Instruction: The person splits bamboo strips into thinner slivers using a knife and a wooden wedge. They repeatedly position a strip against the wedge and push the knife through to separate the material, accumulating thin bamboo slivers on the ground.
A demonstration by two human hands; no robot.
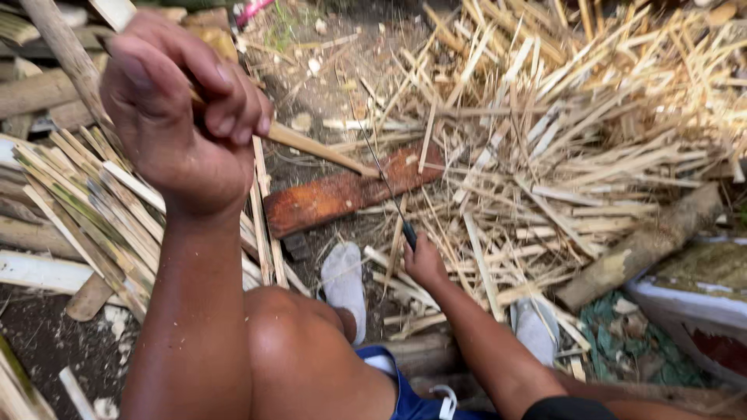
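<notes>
One bamboo stick (315, 145), pale tan and tapered, is clenched in the left hand (177, 117), its tip resting on one reddish-brown wooden board (354, 191). One thin dark blade (381, 173) is grasped by the right hand (424, 263), just above the board. Two grey shoes (344, 281) are seen below.

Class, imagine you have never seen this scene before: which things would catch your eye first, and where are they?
The raised left hand fills the upper left, gripping a thin bamboo stick whose tip rests on a reddish wooden board at the centre. Lower down, the right hand holds a long thin blade angled up towards the stick. A big heap of pale bamboo strips covers the right side.
</notes>
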